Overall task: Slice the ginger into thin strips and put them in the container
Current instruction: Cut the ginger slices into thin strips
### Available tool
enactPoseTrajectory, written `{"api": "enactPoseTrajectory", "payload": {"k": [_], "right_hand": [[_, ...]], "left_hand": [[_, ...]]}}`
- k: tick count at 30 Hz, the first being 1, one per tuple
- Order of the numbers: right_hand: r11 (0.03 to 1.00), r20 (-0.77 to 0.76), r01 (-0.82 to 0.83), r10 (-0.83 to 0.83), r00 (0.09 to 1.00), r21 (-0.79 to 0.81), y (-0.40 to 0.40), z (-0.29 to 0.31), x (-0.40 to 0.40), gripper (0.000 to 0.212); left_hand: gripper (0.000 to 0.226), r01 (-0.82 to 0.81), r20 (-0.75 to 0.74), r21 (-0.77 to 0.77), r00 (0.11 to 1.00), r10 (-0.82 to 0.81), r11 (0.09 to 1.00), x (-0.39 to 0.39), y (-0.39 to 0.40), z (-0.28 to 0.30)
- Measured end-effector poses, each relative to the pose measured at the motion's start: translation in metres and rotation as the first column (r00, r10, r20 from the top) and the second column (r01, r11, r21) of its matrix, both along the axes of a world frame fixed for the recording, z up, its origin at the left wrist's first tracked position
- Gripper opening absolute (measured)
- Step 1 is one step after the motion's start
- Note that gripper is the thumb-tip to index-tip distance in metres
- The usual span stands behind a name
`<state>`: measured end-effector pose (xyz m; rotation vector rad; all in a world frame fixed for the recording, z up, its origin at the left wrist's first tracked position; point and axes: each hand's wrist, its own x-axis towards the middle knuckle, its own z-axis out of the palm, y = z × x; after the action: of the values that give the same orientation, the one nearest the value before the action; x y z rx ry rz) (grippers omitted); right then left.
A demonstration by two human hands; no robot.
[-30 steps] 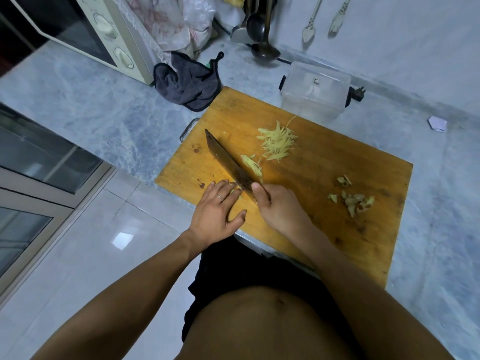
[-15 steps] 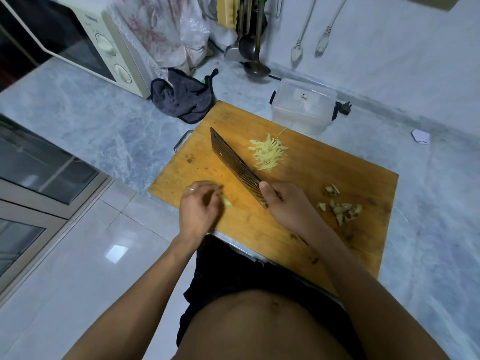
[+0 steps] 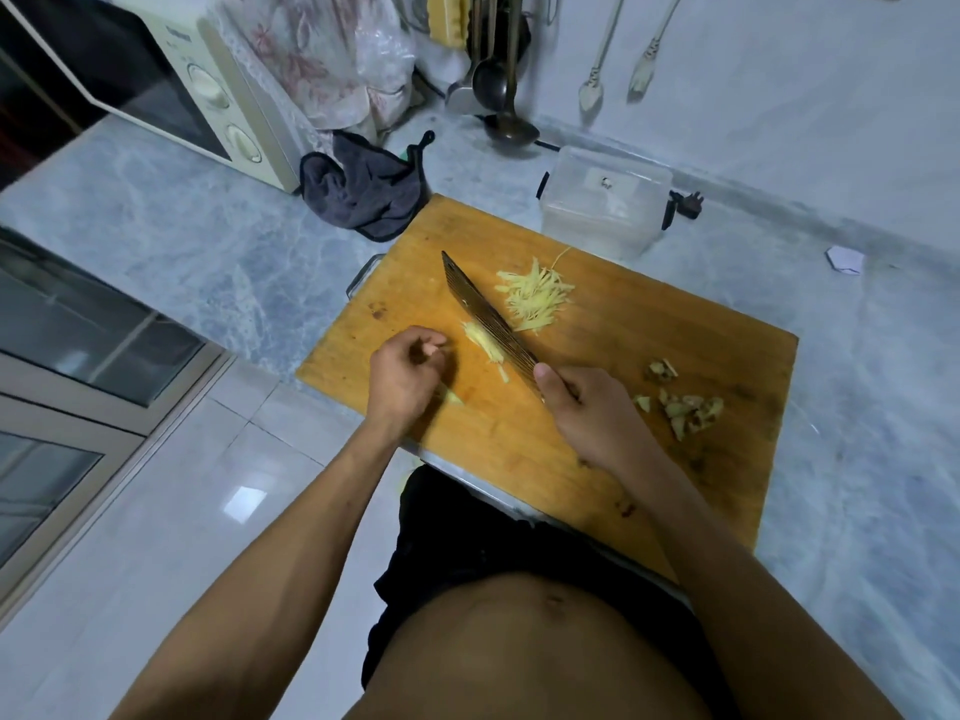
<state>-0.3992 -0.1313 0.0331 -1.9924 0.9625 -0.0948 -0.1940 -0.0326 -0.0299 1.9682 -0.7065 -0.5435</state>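
On the wooden cutting board [image 3: 649, 350], my right hand [image 3: 589, 410] grips the handle of a cleaver [image 3: 491, 322] whose blade points away to the far left. A heap of thin ginger strips [image 3: 535, 296] lies just right of the blade. A smaller batch of cut ginger [image 3: 483, 345] lies against the blade's left side. My left hand [image 3: 410, 371] hovers left of that batch with its fingers curled and nothing visible in them. A small ginger piece [image 3: 453, 398] lies on the board by its thumb side. The clear plastic container [image 3: 602, 200] stands beyond the board's far edge.
Ginger peel scraps [image 3: 685, 407] lie on the board to my right. A dark cloth [image 3: 363, 194] and a microwave [image 3: 182, 90] are at the far left, and ladles [image 3: 506, 96] hang at the back wall. The counter edge runs along the board's near left side.
My left hand went from lying flat beside the blade to a curled fist, then shifted a little farther onto the board. The cleaver blade now has the small cut batch on its left side.
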Motion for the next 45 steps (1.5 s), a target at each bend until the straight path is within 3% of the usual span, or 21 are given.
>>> {"api": "enactPoseTrajectory", "payload": {"k": [2,6,13,19,22,28,35,38,45], "right_hand": [[1.000,0.010,0.001,-0.001,1.000,-0.004,-0.001,0.000,-0.002,0.050],[0.999,0.024,-0.029,0.028,0.999,0.025,-0.002,0.000,-0.001,0.049],[0.988,0.025,-0.094,0.091,0.996,0.123,0.007,-0.003,0.007,0.048],[0.989,0.023,-0.088,0.086,0.996,0.121,0.007,-0.006,0.007,0.048],[0.992,0.007,-0.076,0.076,0.997,0.105,0.002,-0.005,0.006,0.049],[0.999,0.026,0.001,-0.002,1.000,0.032,-0.009,-0.004,0.003,0.052],[0.997,0.081,0.075,-0.077,0.994,0.030,-0.017,0.000,0.002,0.055],[0.995,0.082,0.089,-0.092,0.992,0.039,-0.019,0.001,-0.002,0.057],[0.995,0.052,0.027,-0.032,0.998,0.097,-0.012,0.007,-0.001,0.051]], "left_hand": [[0.019,-0.029,0.060,0.075,0.998,0.025,0.997,0.013,0.011,-0.002],[0.022,0.079,0.154,0.279,0.980,-0.126,0.957,0.030,0.029,0.000],[0.038,0.248,0.149,0.386,0.934,-0.325,0.888,0.030,0.036,-0.003],[0.005,0.318,0.314,0.388,0.837,-0.448,0.865,0.026,0.042,-0.008],[0.009,0.374,0.350,0.476,0.750,-0.561,0.796,0.027,0.040,-0.006],[0.009,0.279,0.336,0.320,0.860,-0.384,0.905,0.029,0.012,0.006],[0.021,0.364,0.330,0.361,0.811,-0.483,0.859,0.016,-0.038,0.013],[0.012,0.295,0.327,0.333,0.854,-0.403,0.895,0.020,-0.039,0.010],[0.019,0.154,0.348,0.161,0.915,-0.202,0.975,0.024,0.009,-0.001]]}}
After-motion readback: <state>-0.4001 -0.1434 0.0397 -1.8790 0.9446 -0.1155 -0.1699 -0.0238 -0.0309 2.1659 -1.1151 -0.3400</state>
